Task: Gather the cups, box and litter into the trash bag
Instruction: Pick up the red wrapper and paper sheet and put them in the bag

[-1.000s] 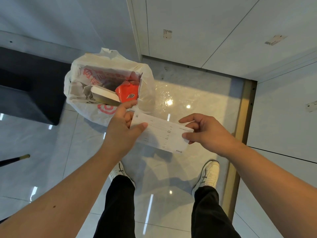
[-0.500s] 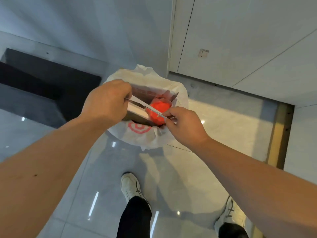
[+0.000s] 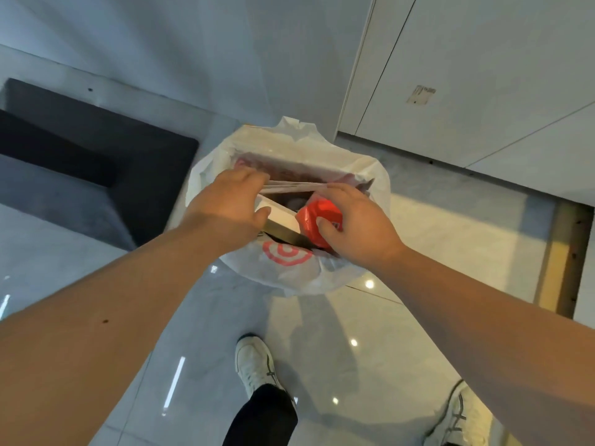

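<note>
A white plastic trash bag [image 3: 291,272] with a red ring logo stands open on the floor by the wall. Inside lie a white box [image 3: 278,217] and a red cup [image 3: 317,220]. A white paper slip [image 3: 296,185], seen edge-on, spans the bag's mouth. My left hand [image 3: 225,207] pinches its left end over the box. My right hand [image 3: 357,226] holds its right end and rests against the red cup. What lies deeper in the bag is hidden.
A dark grey upholstered seat [image 3: 96,175] stands to the left of the bag. White cabinet panels [image 3: 467,75] and a wall rise behind it. A brass floor strip [image 3: 560,262] runs at the right. My white shoes [image 3: 254,365] stand on glossy tiles.
I have stepped closer to the bag. Both hands carried the paper slip from in front of me to over the bag's mouth and tipped it edge-on, lower than half a second ago.
</note>
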